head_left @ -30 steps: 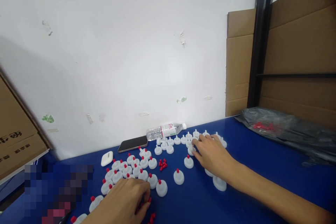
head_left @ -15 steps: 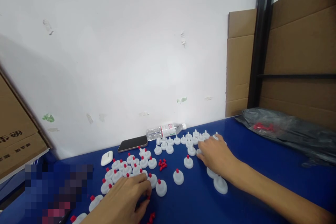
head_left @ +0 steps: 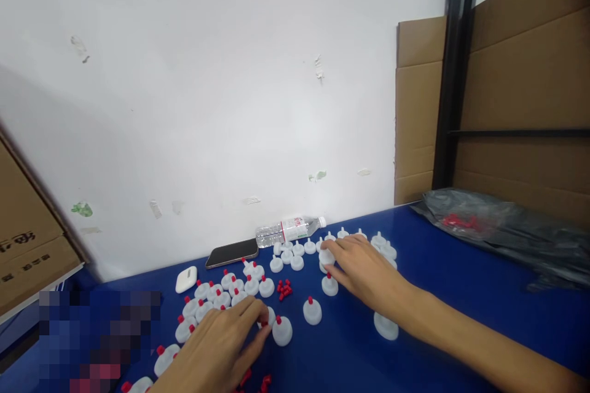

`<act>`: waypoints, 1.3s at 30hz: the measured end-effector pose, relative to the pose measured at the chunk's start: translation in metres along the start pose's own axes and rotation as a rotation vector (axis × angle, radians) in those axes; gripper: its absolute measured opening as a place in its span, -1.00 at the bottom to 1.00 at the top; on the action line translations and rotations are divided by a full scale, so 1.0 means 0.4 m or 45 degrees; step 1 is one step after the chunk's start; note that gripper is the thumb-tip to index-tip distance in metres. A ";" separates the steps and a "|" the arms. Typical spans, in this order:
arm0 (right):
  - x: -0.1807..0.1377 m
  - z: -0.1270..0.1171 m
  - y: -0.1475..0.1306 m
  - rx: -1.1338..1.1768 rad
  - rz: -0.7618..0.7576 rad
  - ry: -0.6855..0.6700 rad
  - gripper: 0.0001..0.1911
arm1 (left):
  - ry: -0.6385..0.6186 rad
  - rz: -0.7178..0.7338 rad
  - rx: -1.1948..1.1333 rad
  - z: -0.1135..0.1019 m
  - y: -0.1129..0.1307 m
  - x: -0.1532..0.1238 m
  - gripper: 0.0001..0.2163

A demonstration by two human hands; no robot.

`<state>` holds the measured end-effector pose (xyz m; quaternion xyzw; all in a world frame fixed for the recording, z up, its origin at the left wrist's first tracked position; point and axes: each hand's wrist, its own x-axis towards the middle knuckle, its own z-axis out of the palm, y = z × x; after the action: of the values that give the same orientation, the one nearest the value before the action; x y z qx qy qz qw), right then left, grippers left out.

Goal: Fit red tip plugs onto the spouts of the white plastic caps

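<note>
My left hand (head_left: pixel 225 339) is low in the middle of the head view, its thumb and forefinger closed on a small red tip (head_left: pixel 263 323). White spouted caps with red tips (head_left: pixel 221 299) stand around it, some partly hidden behind the fingers. My right hand (head_left: pixel 362 265) reaches over the plain white caps, with thumb and forefinger around a white spouted cap (head_left: pixel 327 256). Just below those fingers stands a red-tipped cap (head_left: pixel 329 285). Another red-tipped cap (head_left: pixel 312 312) lies between the hands. A pile of loose red tips (head_left: pixel 284 289) sits in the middle; more lie below my left hand.
Against the wall lie a clear bottle (head_left: pixel 290 230), a phone (head_left: pixel 232 253) and a white earbud case (head_left: pixel 186 280) on the blue table (head_left: pixel 341 356). A dark plastic bag (head_left: pixel 488 233) with red pieces is at right. Cardboard (head_left: pixel 420 116) leans behind.
My right hand has moved left across the white caps and now has one between its fingers. My left hand has shifted slightly up and right, with the red tip still pinched.
</note>
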<state>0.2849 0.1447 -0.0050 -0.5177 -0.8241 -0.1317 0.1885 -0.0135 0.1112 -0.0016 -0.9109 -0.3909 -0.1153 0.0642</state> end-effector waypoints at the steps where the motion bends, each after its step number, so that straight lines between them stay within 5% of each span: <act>1: -0.003 -0.005 -0.010 0.023 -0.026 0.047 -0.80 | 0.052 0.041 -0.013 0.000 0.003 0.000 -0.85; 6: -0.025 -0.022 -0.053 0.150 -0.182 0.232 -0.74 | 0.409 0.268 -0.037 0.013 0.023 0.003 -0.82; 11: -0.037 -0.022 -0.094 0.329 -0.667 0.446 -0.69 | 0.836 0.451 -0.023 0.028 0.031 0.004 -0.81; 39: -0.055 -0.019 -0.115 0.528 -0.764 0.580 -0.71 | 0.782 0.488 -0.097 0.046 0.025 -0.005 -0.76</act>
<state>0.2531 0.1042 -0.0089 -0.1639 -0.8845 -0.1231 0.4191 -0.0044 0.1068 -0.0202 -0.8923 -0.1710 -0.3838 0.1650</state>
